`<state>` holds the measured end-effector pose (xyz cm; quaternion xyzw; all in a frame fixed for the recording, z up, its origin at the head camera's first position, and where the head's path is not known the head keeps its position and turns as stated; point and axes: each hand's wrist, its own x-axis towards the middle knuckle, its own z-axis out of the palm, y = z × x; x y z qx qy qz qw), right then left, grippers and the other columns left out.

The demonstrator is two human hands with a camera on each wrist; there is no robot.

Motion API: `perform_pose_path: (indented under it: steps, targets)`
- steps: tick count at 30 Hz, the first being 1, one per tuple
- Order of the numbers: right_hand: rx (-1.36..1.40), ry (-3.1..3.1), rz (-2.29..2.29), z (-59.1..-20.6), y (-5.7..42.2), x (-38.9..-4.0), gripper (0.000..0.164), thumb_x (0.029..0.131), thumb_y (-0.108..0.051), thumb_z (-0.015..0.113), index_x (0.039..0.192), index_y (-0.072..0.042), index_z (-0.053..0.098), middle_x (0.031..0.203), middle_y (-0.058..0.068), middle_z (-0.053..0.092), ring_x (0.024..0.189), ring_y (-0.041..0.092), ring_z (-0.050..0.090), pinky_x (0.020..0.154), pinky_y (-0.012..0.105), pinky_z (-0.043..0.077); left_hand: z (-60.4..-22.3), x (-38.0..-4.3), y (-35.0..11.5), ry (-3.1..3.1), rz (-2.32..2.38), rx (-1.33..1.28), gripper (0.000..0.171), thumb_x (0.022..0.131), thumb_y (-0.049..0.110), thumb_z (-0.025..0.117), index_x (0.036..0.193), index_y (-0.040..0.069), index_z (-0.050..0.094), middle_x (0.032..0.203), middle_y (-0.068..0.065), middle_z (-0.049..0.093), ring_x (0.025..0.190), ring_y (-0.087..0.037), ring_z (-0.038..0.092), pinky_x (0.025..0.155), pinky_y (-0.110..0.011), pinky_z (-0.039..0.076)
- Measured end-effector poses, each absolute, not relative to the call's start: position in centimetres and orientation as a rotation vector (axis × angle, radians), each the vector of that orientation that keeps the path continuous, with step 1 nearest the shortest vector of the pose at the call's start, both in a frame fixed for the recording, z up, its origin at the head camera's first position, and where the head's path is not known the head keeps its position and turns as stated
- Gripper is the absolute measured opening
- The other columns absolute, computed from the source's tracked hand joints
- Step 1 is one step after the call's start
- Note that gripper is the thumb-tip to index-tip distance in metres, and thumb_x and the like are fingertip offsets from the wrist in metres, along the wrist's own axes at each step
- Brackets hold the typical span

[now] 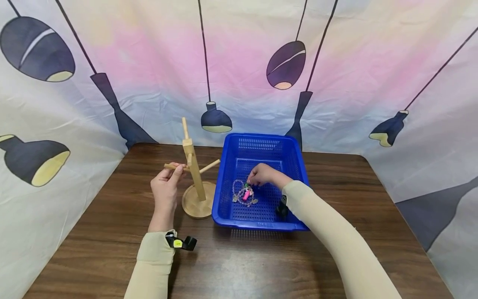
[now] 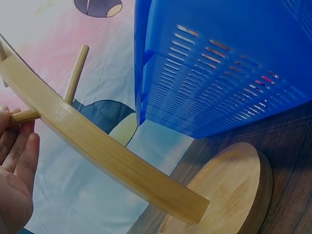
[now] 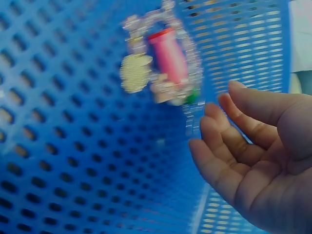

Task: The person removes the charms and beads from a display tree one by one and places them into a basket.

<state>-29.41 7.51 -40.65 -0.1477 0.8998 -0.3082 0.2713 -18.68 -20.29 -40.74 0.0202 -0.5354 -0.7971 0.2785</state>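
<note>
A wooden mug-tree-style stand [image 1: 196, 178] with several pegs and a round base stands left of a blue basket. My left hand [image 1: 166, 185] pinches one of its pegs [image 2: 24, 116] between thumb and fingers. Inside the basket [image 1: 257, 223], my right hand [image 1: 261, 174] reaches down with loosely bent fingers at a small pile of clear beaded bracelets [image 1: 239, 189]. A pink charm [image 3: 169, 56], a yellowish charm [image 3: 135, 73] and a green bit lie among the beads. In the right wrist view the beads are blurred, just beyond my fingertips; no held piece shows.
The blue basket has slotted walls and stands on a dark wooden table [image 1: 231, 265], close beside the stand's base [image 2: 239, 185]. Behind the table hangs a cloth [image 1: 168, 62] printed with lamps.
</note>
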Motion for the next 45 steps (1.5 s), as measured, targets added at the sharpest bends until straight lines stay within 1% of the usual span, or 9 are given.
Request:
perform_pose_path:
  steps: [6, 12, 18, 22, 26, 29, 32, 38, 45]
  targets:
    - [-0.403, 2.377, -0.929, -37.9, 7.6, -28.9, 0.032, 0.105, -0.023, 0.059, 0.127, -0.003, 0.069, 0.13, 0.014, 0.068, 0.113, 0.026, 0.065, 0.102, 0.042, 0.059, -40.7, -18.2, -21.2, -1.51, -2.094, 0.098, 0.021, 0.096, -0.002, 0.067, 0.085, 0.014, 0.075, 0.082, 0.009, 0.078, 0.081, -0.002, 0.075, 0.074, -0.015, 0.063]
    - [-0.516, 2.388, -1.033, -34.3, 9.3, -27.2, 0.031, 0.105, -0.026, 0.058, 0.125, -0.005, 0.069, 0.13, 0.015, 0.068, 0.118, 0.029, 0.064, 0.104, 0.048, 0.058, -40.3, -18.0, -21.4, -1.523, -2.118, 0.116, 0.021, 0.095, -0.003, 0.068, 0.084, 0.013, 0.076, 0.08, 0.009, 0.078, 0.08, -0.002, 0.075, 0.073, -0.015, 0.063]
    - [-0.582, 2.324, -1.213, -32.3, 13.2, -23.7, 0.033, 0.107, -0.027, 0.055, 0.125, -0.002, 0.067, 0.126, 0.018, 0.068, 0.113, 0.025, 0.067, 0.099, 0.042, 0.06, -40.3, -17.8, -21.3, -1.572, -2.129, 0.128, 0.023, 0.095, -0.002, 0.069, 0.082, 0.016, 0.076, 0.08, 0.01, 0.078, 0.079, -0.001, 0.074, 0.072, -0.016, 0.063]
    - [-0.552, 2.195, -1.445, -32.9, 16.2, -21.2, 0.029, 0.108, -0.019, 0.052, 0.119, 0.005, 0.065, 0.112, 0.011, 0.07, 0.102, 0.014, 0.067, 0.093, 0.033, 0.062, -40.6, -17.5, -21.3, -1.598, -2.123, 0.133, 0.021, 0.095, -0.002, 0.069, 0.084, 0.014, 0.076, 0.082, 0.01, 0.078, 0.08, -0.002, 0.075, 0.073, -0.018, 0.063]
    - [-0.531, 2.059, -1.689, -34.4, 19.0, -19.0, 0.019, 0.108, -0.013, 0.049, 0.105, -0.008, 0.068, 0.101, -0.006, 0.069, 0.095, 0.006, 0.067, 0.086, 0.022, 0.062, -40.7, -17.2, -21.5, -1.595, -2.12, 0.128, 0.019, 0.095, -0.001, 0.069, 0.086, 0.013, 0.077, 0.083, 0.01, 0.078, 0.081, -0.003, 0.076, 0.074, -0.018, 0.064]
    - [-0.565, 1.981, -1.817, -35.7, 20.7, -17.6, 0.025, 0.109, -0.013, 0.047, 0.101, -0.02, 0.069, 0.1, -0.01, 0.07, 0.095, 0.004, 0.067, 0.085, 0.019, 0.061, -40.8, -17.2, -21.6, -1.583, -2.13, 0.136, 0.016, 0.094, -0.001, 0.07, 0.089, 0.012, 0.078, 0.084, 0.009, 0.079, 0.082, -0.004, 0.077, 0.074, -0.02, 0.064]
    - [-0.611, 1.934, -1.902, -37.4, 22.1, -16.6, 0.029, 0.11, -0.012, 0.043, 0.103, -0.022, 0.07, 0.102, -0.011, 0.07, 0.096, 0.003, 0.067, 0.086, 0.019, 0.061, -40.8, -17.3, -21.7, -1.585, -2.138, 0.15, 0.016, 0.095, 0.0, 0.07, 0.092, 0.014, 0.079, 0.084, 0.01, 0.08, 0.083, -0.003, 0.077, 0.075, -0.02, 0.064]
    - [-0.523, 2.01, -2.001, -39.7, 23.7, -15.3, 0.031, 0.11, -0.01, 0.044, 0.105, -0.024, 0.071, 0.103, -0.012, 0.072, 0.096, 0.003, 0.068, 0.085, 0.02, 0.061, -40.8, -16.7, -22.5, -1.647, -2.153, 0.121, 0.021, 0.097, 0.0, 0.067, 0.109, 0.014, 0.077, 0.093, 0.012, 0.08, 0.089, -0.001, 0.075, 0.079, -0.016, 0.063]
    - [-0.18, 2.611, -1.924, -38.2, 25.0, -14.5, 0.021, 0.108, -0.022, 0.052, 0.115, -0.015, 0.071, 0.104, -0.028, 0.068, 0.1, -0.008, 0.065, 0.083, 0.01, 0.055, -38.8, -14.7, -26.8, -1.935, -1.85, -0.079, 0.044, 0.1, 0.001, 0.059, 0.144, 0.005, 0.056, 0.117, 0.026, 0.071, 0.11, 0.01, 0.065, 0.094, -0.005, 0.052]
